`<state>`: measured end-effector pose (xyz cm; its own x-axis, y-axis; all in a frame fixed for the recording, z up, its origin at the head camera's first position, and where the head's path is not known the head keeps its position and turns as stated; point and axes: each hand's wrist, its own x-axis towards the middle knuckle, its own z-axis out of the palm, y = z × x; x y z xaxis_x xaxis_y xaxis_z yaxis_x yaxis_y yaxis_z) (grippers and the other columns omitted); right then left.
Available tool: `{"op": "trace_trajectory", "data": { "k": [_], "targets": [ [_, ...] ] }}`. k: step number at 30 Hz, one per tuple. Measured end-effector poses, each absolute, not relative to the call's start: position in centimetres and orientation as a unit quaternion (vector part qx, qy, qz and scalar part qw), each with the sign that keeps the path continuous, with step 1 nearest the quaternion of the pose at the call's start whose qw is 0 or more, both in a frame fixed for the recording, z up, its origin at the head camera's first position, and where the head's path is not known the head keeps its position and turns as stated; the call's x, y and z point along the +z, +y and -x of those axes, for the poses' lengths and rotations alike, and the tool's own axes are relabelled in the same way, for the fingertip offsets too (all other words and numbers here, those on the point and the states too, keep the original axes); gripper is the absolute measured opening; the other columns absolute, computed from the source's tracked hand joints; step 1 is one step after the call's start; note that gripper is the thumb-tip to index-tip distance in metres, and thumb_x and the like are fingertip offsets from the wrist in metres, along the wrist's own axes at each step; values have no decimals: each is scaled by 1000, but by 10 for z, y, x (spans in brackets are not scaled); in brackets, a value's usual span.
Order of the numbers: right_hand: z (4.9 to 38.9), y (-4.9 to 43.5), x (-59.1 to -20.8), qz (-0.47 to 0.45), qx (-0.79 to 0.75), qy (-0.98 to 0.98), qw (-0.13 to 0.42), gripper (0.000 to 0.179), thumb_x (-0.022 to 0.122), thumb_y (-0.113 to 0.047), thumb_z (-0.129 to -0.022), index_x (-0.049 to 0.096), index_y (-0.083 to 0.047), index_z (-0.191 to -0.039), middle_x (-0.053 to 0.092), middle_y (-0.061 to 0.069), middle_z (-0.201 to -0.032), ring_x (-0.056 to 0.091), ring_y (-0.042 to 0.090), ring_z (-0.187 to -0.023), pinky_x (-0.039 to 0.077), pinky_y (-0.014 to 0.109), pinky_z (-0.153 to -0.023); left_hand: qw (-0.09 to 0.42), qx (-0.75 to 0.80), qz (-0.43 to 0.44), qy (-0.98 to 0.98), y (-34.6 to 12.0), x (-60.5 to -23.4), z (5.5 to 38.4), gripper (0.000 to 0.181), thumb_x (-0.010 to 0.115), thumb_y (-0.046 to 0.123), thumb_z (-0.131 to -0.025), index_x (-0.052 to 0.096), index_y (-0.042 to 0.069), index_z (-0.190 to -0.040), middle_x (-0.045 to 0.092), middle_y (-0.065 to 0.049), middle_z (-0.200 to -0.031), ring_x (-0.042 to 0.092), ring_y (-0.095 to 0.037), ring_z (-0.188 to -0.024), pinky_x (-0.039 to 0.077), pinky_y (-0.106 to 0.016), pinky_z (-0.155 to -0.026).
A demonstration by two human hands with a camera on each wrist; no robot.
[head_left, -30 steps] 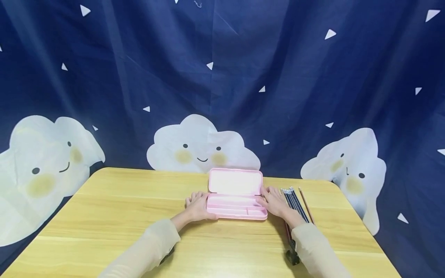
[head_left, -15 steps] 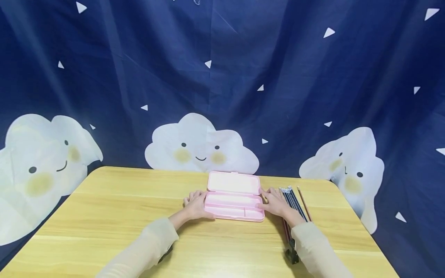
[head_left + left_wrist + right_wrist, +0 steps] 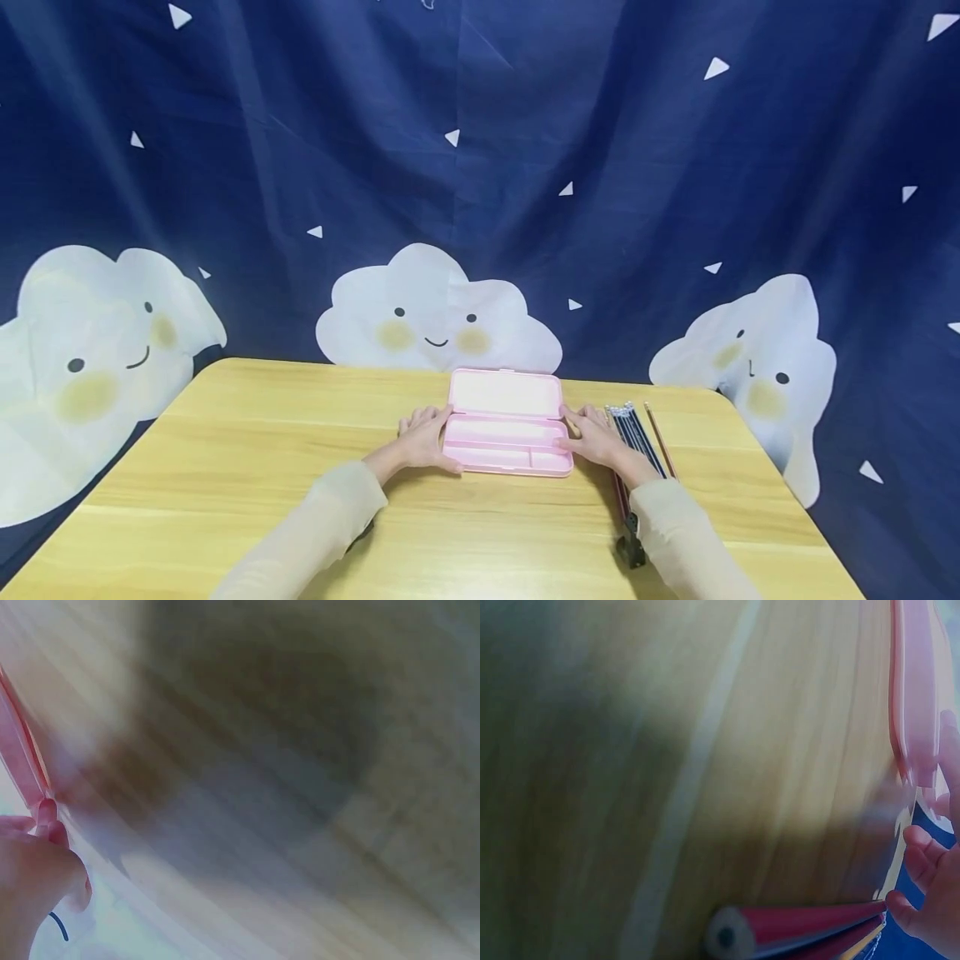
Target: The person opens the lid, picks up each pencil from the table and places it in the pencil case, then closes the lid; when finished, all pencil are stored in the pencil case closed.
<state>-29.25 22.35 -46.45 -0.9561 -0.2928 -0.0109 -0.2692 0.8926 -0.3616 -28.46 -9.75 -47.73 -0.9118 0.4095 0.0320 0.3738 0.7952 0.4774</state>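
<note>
A pink pencil case (image 3: 491, 458) lies opened out on the table, its lid folded back toward the far edge. Its compartments hold nothing visible. My left hand (image 3: 422, 440) grips the left end, thumb at the front corner and a finger by the hinge. At the right end, my right hand (image 3: 597, 439) holds the case, thumb over the rim and a finger at the lid's lower corner. The left wrist view shows fingers touching a corner of the case. Several dark pencils (image 3: 633, 433) lie beside the right hand, partly hidden by the forearm.
One brown pencil (image 3: 660, 440) lies apart, right of the bunch. The wooden table (image 3: 262, 450) has its far edge close behind the lid. A dark blue curtain (image 3: 480, 167) with clouds hangs behind.
The lid leans further back than a second ago. A finger of my left hand has spread up to the hinge corner. My right hand stays at the right end.
</note>
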Motion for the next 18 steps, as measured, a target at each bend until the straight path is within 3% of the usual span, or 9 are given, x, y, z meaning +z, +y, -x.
{"op": "trace_trajectory", "data": {
  "k": [9, 13, 18],
  "targets": [
    [292, 231, -472, 193, -219, 956, -20, 78, 56, -57, -81, 38, -8, -139, 40, 8, -91, 34, 21, -81, 29, 32, -66, 54, 202, -252, 945, -100, -468, 286, 108, 77, 55, -59, 31, 2, -140, 46, -7, -104, 32, -19, -86, 26, -33, -72],
    [285, 224, -467, 170, -224, 960, -8, 72, 64, -47, -80, 44, -3, -134, 40, 7, -91, 34, 22, -82, 30, 34, -66, 71, 186, -253, 947, -99, -467, 282, 108, 75, 57, -59, 31, 1, -140, 46, -6, -101, 30, -18, -82, 25, -33, -71],
    [287, 227, -468, 172, -203, 963, -47, 58, 68, -32, -80, 53, -4, -128, 46, 4, -90, 38, 19, -81, 37, 44, -77, 63, 179, -248, 950, -99, -467, 283, 107, 75, 58, -59, 33, 3, -140, 48, -8, -102, 32, -18, -84, 27, -34, -73]
  ]
}}
